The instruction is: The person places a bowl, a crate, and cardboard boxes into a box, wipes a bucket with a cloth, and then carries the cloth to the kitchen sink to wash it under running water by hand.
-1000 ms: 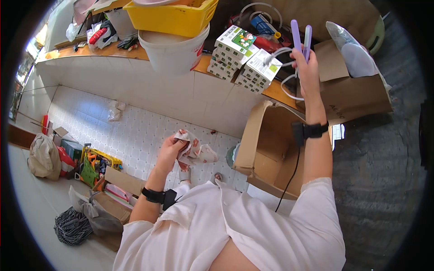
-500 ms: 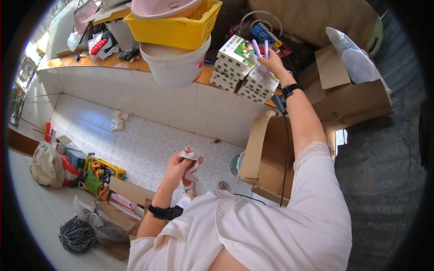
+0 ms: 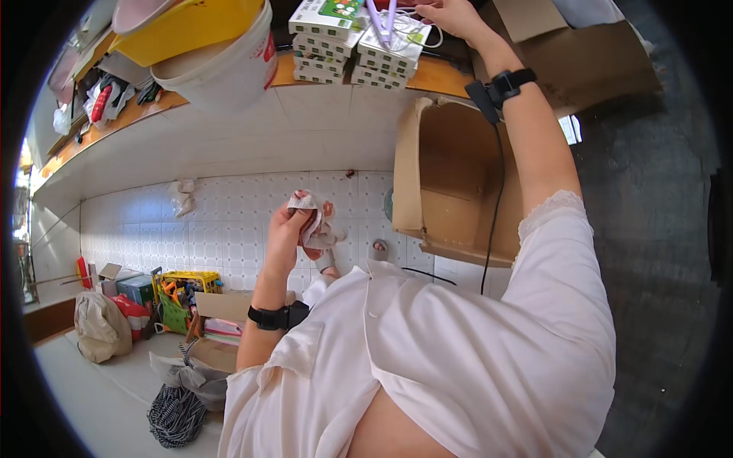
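My left hand (image 3: 287, 227) is closed around a crumpled white cloth (image 3: 304, 201) with reddish patches, held above the tiled floor. At the top edge, my right hand (image 3: 452, 17) has its fingers drawn together at a thin white cord (image 3: 438, 37); its fingertips are partly cut off by the frame. Just left of that hand, a lilac two-armed tool (image 3: 381, 29) lies on stacked white-and-green boxes (image 3: 391, 57). Another stack of similar boxes (image 3: 321, 47) stands beside them, with a green picture on its top box.
An open cardboard carton (image 3: 458, 183) stands below my right forearm, with a black cable (image 3: 497, 198) hanging across it. A second carton (image 3: 588, 65) is at upper right. Left on the ledge are a white bucket (image 3: 221, 72) and yellow basket (image 3: 191, 30). Bags and boxes line the lower left.
My right hand has let go of the lilac tool, which now lies on the boxes, and has moved right to the cord. The view has shifted; my left hand still holds the cloth.
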`<state>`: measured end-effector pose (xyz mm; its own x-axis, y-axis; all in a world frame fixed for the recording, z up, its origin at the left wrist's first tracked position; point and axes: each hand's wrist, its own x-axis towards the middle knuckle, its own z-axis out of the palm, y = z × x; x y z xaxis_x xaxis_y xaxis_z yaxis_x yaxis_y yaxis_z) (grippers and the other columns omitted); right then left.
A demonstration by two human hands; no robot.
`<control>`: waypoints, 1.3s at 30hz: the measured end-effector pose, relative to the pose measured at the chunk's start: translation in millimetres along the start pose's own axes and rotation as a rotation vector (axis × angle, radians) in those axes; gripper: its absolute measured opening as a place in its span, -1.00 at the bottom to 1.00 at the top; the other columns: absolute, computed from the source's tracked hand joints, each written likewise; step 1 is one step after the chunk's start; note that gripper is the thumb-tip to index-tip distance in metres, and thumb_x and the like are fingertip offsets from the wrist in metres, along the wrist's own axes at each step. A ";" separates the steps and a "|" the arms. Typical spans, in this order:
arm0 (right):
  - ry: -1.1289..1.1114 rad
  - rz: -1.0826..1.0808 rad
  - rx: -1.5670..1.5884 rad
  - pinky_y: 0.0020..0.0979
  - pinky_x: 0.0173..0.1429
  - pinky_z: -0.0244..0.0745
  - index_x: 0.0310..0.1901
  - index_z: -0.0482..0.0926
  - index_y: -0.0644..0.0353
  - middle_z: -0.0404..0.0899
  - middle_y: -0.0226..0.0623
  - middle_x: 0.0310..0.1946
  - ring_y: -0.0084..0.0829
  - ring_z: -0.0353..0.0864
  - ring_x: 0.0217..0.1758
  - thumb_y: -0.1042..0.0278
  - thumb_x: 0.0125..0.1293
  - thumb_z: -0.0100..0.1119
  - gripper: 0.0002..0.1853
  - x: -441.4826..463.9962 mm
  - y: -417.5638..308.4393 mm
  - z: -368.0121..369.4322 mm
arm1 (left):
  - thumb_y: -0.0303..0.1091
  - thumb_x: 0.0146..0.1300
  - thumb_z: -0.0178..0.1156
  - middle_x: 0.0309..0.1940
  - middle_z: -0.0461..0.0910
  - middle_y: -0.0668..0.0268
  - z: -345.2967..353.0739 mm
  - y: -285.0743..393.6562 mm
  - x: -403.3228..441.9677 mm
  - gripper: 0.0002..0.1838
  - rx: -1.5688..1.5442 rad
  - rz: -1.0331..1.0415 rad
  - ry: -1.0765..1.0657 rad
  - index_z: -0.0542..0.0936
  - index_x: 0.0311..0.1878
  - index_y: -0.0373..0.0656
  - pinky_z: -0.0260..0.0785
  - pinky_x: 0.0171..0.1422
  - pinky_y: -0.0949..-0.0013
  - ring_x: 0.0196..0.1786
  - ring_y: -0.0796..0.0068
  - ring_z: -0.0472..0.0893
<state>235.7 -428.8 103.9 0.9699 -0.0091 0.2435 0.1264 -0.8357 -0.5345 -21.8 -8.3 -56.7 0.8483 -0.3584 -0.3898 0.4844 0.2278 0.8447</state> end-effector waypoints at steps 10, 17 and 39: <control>-0.103 0.201 0.243 -0.48 -0.21 0.59 -0.06 0.73 0.30 0.71 -0.37 -0.39 -0.60 0.68 -0.36 0.29 0.44 0.22 -0.75 -179.1 5.5 -83.9 | -0.27 0.50 0.12 -0.35 0.68 0.33 26.5 -8.5 22.6 -0.79 -0.018 -0.022 0.007 0.65 -0.07 -0.18 0.46 -0.60 0.45 -0.45 0.56 0.64; -0.026 0.257 0.110 -0.45 -0.19 0.61 -0.05 0.73 0.28 0.75 -0.34 -0.39 -0.55 0.73 -0.34 0.24 0.43 0.22 -0.73 -234.8 -17.1 -143.7 | -0.32 0.52 0.10 -0.27 0.69 0.26 51.3 8.7 21.8 -0.80 -0.150 0.127 0.021 0.62 -0.03 -0.24 0.51 -0.29 0.43 -0.25 0.54 0.67; -0.599 -0.595 0.041 -0.21 -0.10 0.64 -0.05 0.74 0.14 0.77 -0.17 -0.31 -0.12 0.76 -0.22 0.21 0.35 0.27 -0.74 -230.6 -202.2 -21.9 | -0.41 0.50 0.10 -0.18 0.68 0.27 0.7 62.0 -78.8 -0.87 -0.365 0.371 0.258 0.55 0.02 -0.16 0.40 -0.15 0.46 -0.25 0.57 0.54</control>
<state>-18.1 -269.8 173.5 0.6847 0.7283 0.0295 0.6471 -0.5887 -0.4845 -58.7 33.4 26.6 0.9780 0.0264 -0.2071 0.1485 0.6096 0.7787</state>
